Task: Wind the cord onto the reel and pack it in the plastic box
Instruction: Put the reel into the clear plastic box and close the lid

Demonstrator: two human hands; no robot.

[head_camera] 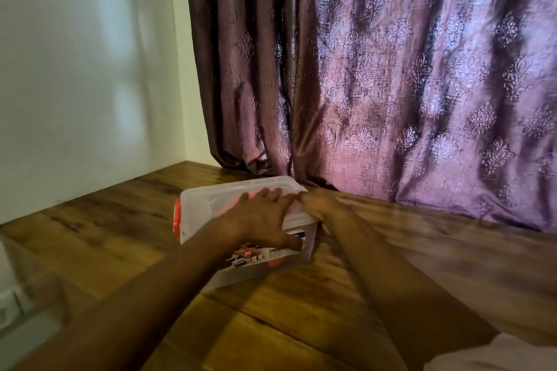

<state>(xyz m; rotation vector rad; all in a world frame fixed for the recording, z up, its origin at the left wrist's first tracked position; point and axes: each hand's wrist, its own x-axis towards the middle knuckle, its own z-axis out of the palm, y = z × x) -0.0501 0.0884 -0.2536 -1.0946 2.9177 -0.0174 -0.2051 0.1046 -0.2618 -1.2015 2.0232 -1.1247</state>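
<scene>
Plastic box (193,214), translucent and rectangular: left hand (259,220) flat on lid, right hand (316,205) gripping its edge.

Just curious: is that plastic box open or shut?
Shut: the lid lies flat on the plastic box, both hands on it.

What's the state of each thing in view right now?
box: on the floor, lid on
lid: on the box, left hand flat on top
clip: red, at the box's left end, latch state unclear
left hand: spread, pressing the lid
right hand: at the box's right end, grip unclear
curtain: drawn
</scene>
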